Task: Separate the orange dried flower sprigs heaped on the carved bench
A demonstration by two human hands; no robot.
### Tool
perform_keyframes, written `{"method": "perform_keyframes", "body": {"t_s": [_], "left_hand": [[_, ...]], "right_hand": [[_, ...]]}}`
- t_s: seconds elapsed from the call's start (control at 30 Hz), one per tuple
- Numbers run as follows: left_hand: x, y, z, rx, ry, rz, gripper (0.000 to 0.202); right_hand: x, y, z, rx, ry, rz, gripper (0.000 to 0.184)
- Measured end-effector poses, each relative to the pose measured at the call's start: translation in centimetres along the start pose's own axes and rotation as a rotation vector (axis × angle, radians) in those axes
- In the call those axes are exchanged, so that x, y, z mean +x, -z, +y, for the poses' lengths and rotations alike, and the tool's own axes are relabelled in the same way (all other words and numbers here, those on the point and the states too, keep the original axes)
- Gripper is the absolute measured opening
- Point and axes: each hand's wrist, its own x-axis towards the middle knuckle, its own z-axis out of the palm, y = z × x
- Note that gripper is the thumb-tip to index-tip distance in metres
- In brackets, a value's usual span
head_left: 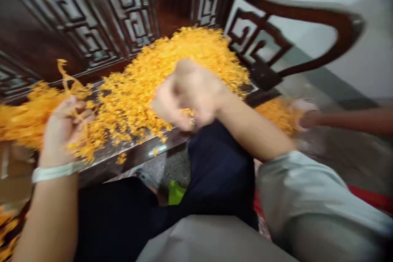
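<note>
My left hand [69,127], with a pale band [55,172] on its wrist, is closed around a thin orange strand [69,77]. The strand rises above the fingers, and small orange pieces hang below the palm. Over the bench's front part, in the middle, my right hand [190,92] is blurred by motion. Its fingers are curled inward, and whatever they pinch cannot be made out. Behind and under both hands spreads a heap of small orange pieces [199,45], which look like plastic flower bits.
A dark carved wooden bench [175,0] with a curved armrest [344,28] holds the heap. More orange strands [24,120] lie at left beside a cardboard box [15,176]. At right, another person's hand [308,118] is near further orange pieces [276,114]. Something bright green [175,192] is below.
</note>
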Motion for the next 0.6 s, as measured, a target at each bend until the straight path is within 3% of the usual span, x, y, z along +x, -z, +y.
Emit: {"method": "perform_keyframes", "body": {"t_s": [0.1,0.23,0.33,0.5,0.6], "left_hand": [[0.2,-0.4,-0.6,0.071,0.013,-0.043,0.03],[-0.9,-2.0,-1.2,0.024,-0.005,-0.09,0.026],[-2.1,-3.7,-2.2,-0.061,-0.039,-0.112,0.02],[-3.7,-6.0,-4.8,0.016,-0.182,-0.14,0.028],[-3.9,-5.9,-5.3,0.022,-0.139,-0.134,0.028]], "right_hand": [[-0.3,-0.8,0.7,-0.011,-0.013,0.027,0.041],[2.5,-3.8,2.9,0.016,0.133,-0.031,0.03],[4.2,-5.3,4.2,-0.116,0.108,0.028,0.025],[3.8,-8.0,4.6,-0.167,0.117,-0.127,0.022],[3.2,-9.4,3.9,-0.247,0.161,-0.12,0.017]]}}
